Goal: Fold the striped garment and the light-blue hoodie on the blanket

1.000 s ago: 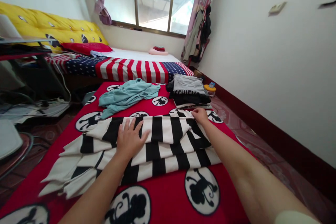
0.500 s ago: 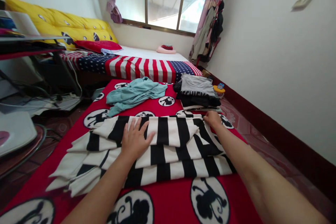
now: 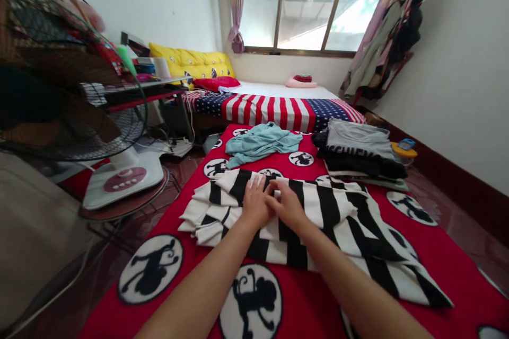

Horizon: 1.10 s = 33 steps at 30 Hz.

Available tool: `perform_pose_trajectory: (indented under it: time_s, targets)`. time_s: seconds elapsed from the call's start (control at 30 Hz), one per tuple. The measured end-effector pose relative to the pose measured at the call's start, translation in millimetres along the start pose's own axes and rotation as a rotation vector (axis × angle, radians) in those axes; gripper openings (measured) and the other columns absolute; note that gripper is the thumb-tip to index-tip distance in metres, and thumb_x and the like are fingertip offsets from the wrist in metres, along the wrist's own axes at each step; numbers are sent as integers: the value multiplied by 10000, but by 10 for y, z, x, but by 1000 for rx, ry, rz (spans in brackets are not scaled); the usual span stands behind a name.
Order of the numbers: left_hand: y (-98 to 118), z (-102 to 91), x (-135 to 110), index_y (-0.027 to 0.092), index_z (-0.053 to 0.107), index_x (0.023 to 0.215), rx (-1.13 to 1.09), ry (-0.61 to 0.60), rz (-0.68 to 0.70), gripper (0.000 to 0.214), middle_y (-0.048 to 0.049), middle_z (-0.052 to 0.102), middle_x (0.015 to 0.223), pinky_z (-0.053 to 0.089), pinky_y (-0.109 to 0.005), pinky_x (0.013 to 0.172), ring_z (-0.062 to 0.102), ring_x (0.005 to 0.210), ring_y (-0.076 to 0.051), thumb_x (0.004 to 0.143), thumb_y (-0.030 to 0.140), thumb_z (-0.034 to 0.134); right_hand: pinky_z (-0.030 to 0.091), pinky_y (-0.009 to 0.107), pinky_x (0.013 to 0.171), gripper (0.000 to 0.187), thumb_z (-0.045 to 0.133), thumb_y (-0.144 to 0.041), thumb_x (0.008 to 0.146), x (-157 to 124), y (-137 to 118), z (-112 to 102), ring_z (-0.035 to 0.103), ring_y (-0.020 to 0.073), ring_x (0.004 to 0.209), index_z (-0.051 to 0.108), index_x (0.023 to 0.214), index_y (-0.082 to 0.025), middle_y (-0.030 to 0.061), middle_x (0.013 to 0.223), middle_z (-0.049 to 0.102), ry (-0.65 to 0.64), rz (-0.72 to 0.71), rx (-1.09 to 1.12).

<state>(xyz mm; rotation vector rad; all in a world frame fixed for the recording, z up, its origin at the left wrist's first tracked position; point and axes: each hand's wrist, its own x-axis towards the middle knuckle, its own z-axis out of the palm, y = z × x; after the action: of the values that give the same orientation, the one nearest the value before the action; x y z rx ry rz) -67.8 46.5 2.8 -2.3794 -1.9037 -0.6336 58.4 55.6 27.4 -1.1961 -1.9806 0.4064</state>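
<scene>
A black-and-white striped garment [image 3: 318,206] lies across the red blanket [image 3: 191,275], folded into a long band with several layers at its left end. My left hand [image 3: 256,204] rests on its upper layer, fingers stretched out. Right beside it is my right hand [image 3: 289,205], its thumb and fingers apart and its fingertips close to or touching the left hand. Both hands are on the cloth's left half, and no grip on it shows. Behind them lies a crumpled teal garment [image 3: 262,143]. A stack of folded clothes [image 3: 358,151], grey shirt on top, sits at the back right.
An electric fan [image 3: 125,175] stands on a round stool [image 3: 131,211] at the left. Behind the blanket is a bed with a flag-patterned cover [image 3: 270,111]. A yellow-lidded container [image 3: 403,149] is on the floor by the right wall.
My right hand has left the garment's right end and come over beside my left hand. The view has swung left, bringing the fan in. The garment's right end now spreads out lower.
</scene>
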Motion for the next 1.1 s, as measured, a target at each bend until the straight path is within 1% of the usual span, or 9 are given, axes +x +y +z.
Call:
perform_pose_trajectory:
  time_s: [0.1, 0.3, 0.4, 0.5, 0.6, 0.67, 0.8, 0.9, 1.1]
  targets:
    - [-59, -15, -82, 168, 484, 1402, 18, -19, 5, 516, -83, 367, 1544, 190, -437, 1192, 254, 1453, -258, 949, 391, 375, 416, 441, 1037, 455, 520, -334, 882, -212, -110, 338, 565, 263, 1179, 534, 1301, -155, 134, 1278, 619, 51, 11, 54]
    - [-418, -274, -285, 148, 464, 1410, 85, -27, 13, 544, -111, 385, 1530, 217, -454, 1179, 308, 1428, -260, 939, 415, 418, 412, 453, 1043, 500, 485, -387, 923, -254, -29, 320, 550, 264, 1208, 475, 1361, -145, 133, 1306, 603, 61, 80, 94]
    - [-767, -491, -296, 218, 507, 1376, 107, -3, -185, 514, -98, 378, 1535, 244, -492, 1147, 304, 1422, -309, 922, 450, 446, 419, 464, 1020, 474, 505, -378, 925, -271, -68, 308, 562, 268, 1158, 493, 1349, -165, 106, 1244, 641, 49, 25, 17]
    - [-1122, -666, -243, 148, 435, 1417, 68, -8, -431, 702, -196, 473, 1437, 371, -466, 1047, 442, 1318, -353, 863, 576, 485, 429, 456, 1003, 453, 517, -360, 926, -297, -109, 313, 575, 260, 1123, 500, 1342, -184, 92, 1207, 659, 59, -6, -9]
    - [-1362, -772, -152, 59, 443, 1382, -10, -61, -548, 916, -265, 575, 1292, 428, -475, 955, 532, 1206, -410, 725, 681, 588, 428, 450, 1005, 435, 523, -354, 925, -309, -124, 311, 588, 252, 1103, 515, 1324, -183, 93, 1180, 670, 68, -18, -13]
    - [-1428, -814, -84, 92, 552, 1280, -112, -117, -598, 886, -241, 615, 1254, 444, -461, 926, 558, 1170, -417, 628, 681, 669, 427, 445, 1006, 431, 535, -346, 918, -312, -134, 304, 594, 250, 1093, 523, 1312, -172, 96, 1165, 676, 65, -22, -10]
    - [-1368, -880, 14, 145, 711, 939, -319, -219, -552, 618, -134, 740, 995, 503, -358, 795, 665, 966, -339, 491, 564, 787, 408, 447, 1026, 441, 551, -344, 908, -321, -176, 281, 596, 251, 1107, 520, 1314, -175, 96, 1166, 679, 56, -30, 27]
    - [-1192, -955, 31, 141, 717, 866, -453, -229, -485, 489, -97, 753, 879, 517, -333, 711, 686, 860, -301, 512, 473, 780, 406, 455, 1029, 479, 554, -364, 903, -338, -201, 264, 591, 263, 1139, 494, 1344, -187, 108, 1204, 664, 61, -10, 102]
    - [-471, -1121, -30, 155, 723, 871, -595, -172, -254, 331, -48, 740, 822, 504, -324, 730, 671, 822, -269, 600, 346, 723, 476, 414, 974, 873, 679, -524, 770, -387, -268, 276, 615, 263, 1148, 275, 1477, -210, 148, 1376, 550, 37, 86, 669]
